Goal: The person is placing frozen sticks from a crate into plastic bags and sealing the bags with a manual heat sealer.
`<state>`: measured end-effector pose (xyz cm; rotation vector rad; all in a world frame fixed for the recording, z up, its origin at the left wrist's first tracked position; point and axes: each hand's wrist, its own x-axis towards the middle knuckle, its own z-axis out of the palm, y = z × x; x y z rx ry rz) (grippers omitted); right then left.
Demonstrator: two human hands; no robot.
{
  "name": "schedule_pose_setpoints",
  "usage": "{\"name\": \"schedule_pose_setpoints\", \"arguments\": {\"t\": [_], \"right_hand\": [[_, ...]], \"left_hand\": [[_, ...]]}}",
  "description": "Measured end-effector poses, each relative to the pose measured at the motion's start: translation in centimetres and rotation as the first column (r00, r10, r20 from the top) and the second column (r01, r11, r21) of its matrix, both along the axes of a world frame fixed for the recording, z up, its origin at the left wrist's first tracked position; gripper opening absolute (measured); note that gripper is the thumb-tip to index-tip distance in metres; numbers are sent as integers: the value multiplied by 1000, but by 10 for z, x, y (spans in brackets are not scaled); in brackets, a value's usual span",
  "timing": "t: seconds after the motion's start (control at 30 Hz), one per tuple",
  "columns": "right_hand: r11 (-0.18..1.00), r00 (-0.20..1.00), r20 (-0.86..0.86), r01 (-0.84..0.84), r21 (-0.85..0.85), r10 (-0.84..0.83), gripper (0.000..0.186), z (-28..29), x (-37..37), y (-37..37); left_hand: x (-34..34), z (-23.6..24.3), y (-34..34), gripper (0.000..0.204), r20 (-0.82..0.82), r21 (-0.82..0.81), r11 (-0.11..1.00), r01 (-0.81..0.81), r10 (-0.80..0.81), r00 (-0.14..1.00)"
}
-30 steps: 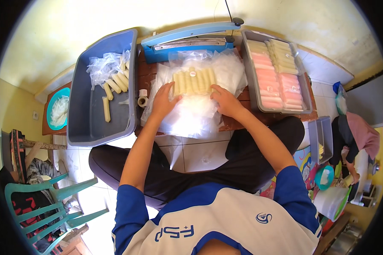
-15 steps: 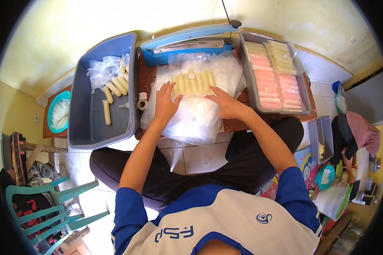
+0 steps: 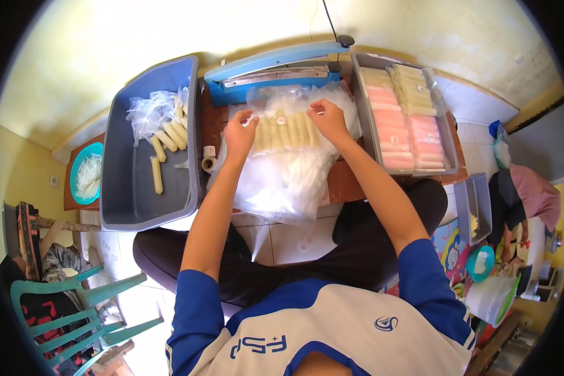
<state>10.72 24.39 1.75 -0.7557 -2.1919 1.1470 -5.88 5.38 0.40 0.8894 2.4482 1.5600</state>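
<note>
In the head view, a flat pack of pale yellow sticks in clear plastic (image 3: 288,133), with 1 round white label, lies on a heap of clear plastic bags (image 3: 276,188) that overhangs the middle of the front edge of the brown wooden counter (image 3: 344,178). The left hand (image 3: 239,133) is at the pack's left end, fingers narrow; the right hand (image 3: 329,120) is near its far right corner, fingers curled close together. Whether either pinches the film cannot be told.

Toward the counter's right edge, a grey rectangular plastic tub (image 3: 420,173) holds stacked pink packs (image 3: 391,125) and pale yellow packs (image 3: 413,91), which look finished. Toward the left edge, a larger grey-blue plastic tub (image 3: 135,182) holds loose pale yellow sticks (image 3: 175,135), apparently left to pack.

The current pack seems filled and labelled; whether it is sealed is unclear. The blue metal bar sealer (image 3: 272,62) stands along the far edge, apart from both hands.
</note>
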Motion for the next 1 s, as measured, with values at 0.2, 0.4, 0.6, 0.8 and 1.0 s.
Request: {"name": "schedule_pose_setpoints", "arguments": {"t": [0.2,0.4,0.6,0.8,1.0], "right_hand": [[976,968,133,215,14,-215,37,-31,-35,43],[980,971,136,195,36,-198,39,-53,-69,70],[989,929,338,139,55,-149,30,-55,-75,70],[972,995,19,103,-213,-101,17,-13,-57,48],[966,963,-264,-27,-259,-44,9,59,-19,39]], "left_hand": [[-33,-27,23,39,200,-14,983,-185,184,962],[-63,-48,45,35,348,71,985,-156,122,930],[-63,-47,48,23,608,193,975,-108,-33,794],[-41,-13,42,15,428,257,960,-108,-12,904],[-12,35,25,12,333,566,820,-83,-136,933]]}}
